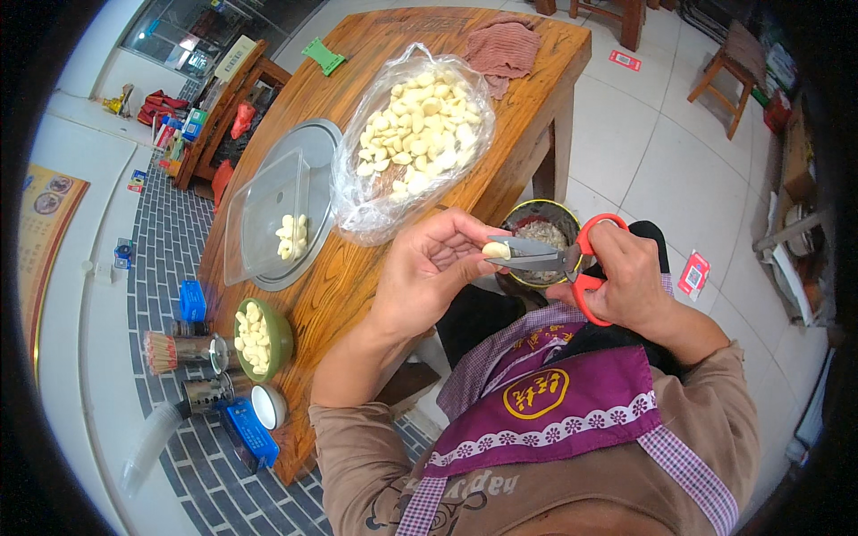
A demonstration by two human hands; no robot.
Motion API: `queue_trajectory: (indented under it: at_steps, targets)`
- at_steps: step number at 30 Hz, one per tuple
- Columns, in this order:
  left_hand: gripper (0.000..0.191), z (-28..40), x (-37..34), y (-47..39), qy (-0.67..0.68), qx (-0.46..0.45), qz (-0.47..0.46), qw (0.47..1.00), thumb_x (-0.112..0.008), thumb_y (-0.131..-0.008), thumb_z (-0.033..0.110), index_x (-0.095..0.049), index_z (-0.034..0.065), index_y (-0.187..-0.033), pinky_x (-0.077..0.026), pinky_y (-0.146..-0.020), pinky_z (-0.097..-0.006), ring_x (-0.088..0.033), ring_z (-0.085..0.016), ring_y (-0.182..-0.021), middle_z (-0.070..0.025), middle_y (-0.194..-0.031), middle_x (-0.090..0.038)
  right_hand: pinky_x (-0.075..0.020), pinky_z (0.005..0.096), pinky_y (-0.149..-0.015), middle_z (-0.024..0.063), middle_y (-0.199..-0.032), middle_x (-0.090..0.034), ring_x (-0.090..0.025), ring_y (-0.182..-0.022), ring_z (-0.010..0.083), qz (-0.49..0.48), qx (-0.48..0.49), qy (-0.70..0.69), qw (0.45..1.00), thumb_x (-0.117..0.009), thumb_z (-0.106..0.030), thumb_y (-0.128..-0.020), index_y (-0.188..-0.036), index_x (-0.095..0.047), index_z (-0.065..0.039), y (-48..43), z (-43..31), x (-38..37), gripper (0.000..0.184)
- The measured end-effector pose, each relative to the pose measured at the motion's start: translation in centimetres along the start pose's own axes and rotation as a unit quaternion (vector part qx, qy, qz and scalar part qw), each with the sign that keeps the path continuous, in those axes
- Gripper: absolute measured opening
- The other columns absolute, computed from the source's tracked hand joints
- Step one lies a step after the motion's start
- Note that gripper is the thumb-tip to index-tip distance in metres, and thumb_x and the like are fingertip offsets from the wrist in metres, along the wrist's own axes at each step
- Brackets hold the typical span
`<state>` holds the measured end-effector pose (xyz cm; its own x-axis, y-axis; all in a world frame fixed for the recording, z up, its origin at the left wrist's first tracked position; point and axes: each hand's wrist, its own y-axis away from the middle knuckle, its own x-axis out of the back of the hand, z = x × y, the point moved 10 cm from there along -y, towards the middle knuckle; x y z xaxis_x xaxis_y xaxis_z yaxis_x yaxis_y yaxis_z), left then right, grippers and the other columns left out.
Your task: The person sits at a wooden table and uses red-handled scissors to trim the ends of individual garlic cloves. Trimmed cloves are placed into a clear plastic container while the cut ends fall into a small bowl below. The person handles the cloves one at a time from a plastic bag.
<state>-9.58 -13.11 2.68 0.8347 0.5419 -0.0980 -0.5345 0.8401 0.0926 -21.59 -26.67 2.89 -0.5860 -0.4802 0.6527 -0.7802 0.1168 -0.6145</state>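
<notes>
My left hand (429, 268) pinches a pale peeled garlic clove (497, 250) between thumb and fingertips. Red-handled scissors (582, 268) are in my right hand (627, 275), their blades parted on either side of the clove. Below the blades stands a round bin with a yellow rim (572, 208), holding whitish scraps. On the wooden table (335, 281) to my left lies a clear plastic bag (355, 218) full of cloves. A clear plastic container (261, 214) with a few cloves rests on a round grey tray (322, 144). More cloves fill a green bowl (285, 335).
A small white bowl (269, 406), blue boxes (251, 432) and a jar of toothpicks (164, 352) stand at the table's wall side. A pinkish cloth (503, 47) and a green object (323, 56) lie at its far end. A wooden stool (730, 74) stands on the tiled floor.
</notes>
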Motion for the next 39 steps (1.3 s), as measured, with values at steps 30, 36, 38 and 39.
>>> queue_trajectory:
  at_steps: [30,36,38,39]
  targets:
    - [0.022,-0.8,1.3,-0.9,-0.031,0.018,0.034,0.999,-0.066,-0.085,-0.01,-0.064,-0.0063,-0.107,-0.057,-0.086,-0.0336,-0.07,-0.022,-0.09,-0.0175,-0.105,-0.07,-0.042,0.035,-0.043,0.0098,-0.057,-0.05,-0.055,-0.048,0.0278,-0.001,-0.036,-0.029,0.999,-0.088,-0.042,-0.066,-0.071,-0.053,-0.005,0.7,1.4,-0.8,0.051]
    - [0.025,-1.2,3.3,-1.9,-0.02,0.025,0.071,0.997,-0.069,-0.088,-0.001,-0.064,-0.0021,-0.113,-0.053,-0.09,-0.028,-0.067,-0.016,-0.097,-0.0111,-0.105,-0.07,-0.0459,0.0419,-0.049,0.0169,-0.055,-0.052,-0.057,-0.053,0.0383,-0.118,-0.18,-0.095,0.972,-0.083,-0.044,-0.074,-0.071,-0.056,-0.001,1.0,4.6,-4.0,0.051]
    - [0.025,-0.4,4.0,-2.0,-0.013,-0.03,0.099,0.995,-0.069,-0.09,0.002,-0.064,-0.0009,-0.115,-0.051,-0.091,-0.0277,-0.066,-0.015,-0.098,-0.0106,-0.107,-0.07,-0.0462,0.0433,-0.051,0.0183,-0.056,-0.052,-0.057,-0.054,0.0403,-0.153,-0.22,-0.101,0.958,-0.082,-0.044,-0.076,-0.072,-0.056,0.0,1.4,5.3,-4.9,0.051]
    - [0.025,-0.6,4.4,-2.1,0.008,-0.026,0.108,0.994,-0.068,-0.091,0.003,-0.064,-0.0005,-0.115,-0.051,-0.091,-0.0275,-0.065,-0.015,-0.099,-0.0107,-0.107,-0.069,-0.0464,0.0438,-0.053,0.0188,-0.057,-0.053,-0.057,-0.055,0.0409,-0.171,-0.238,-0.107,0.95,-0.082,-0.043,-0.077,-0.073,-0.056,0.0,1.6,5.6,-5.3,0.05]
